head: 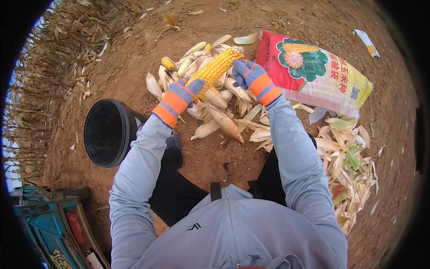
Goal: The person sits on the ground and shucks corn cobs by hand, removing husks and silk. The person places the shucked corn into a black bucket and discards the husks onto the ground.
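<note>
In an orange and grey glove, my left hand point(181, 97) grips the lower end of a husked yellow corn cob point(215, 69), which slants up to the right. My right hand point(252, 79), gloved alike, is beside the cob's upper end with its fingers curled; whether it pinches a bit of husk or silk cannot be told. Beneath both hands lies a pile of corn ears in pale dry husks point(221, 121), a few with yellow kernels showing. Right of the pile is a red, white and yellow woven sack point(309, 87) printed with a corn picture.
A black bucket point(107, 132) lies tipped by my left foot, its mouth facing left. Loose stripped husks point(349, 168) are heaped at the right. Part of a blue vehicle point(50, 225) shows at lower left. Dry corn stalks point(37, 101) line the left edge of the bare soil.
</note>
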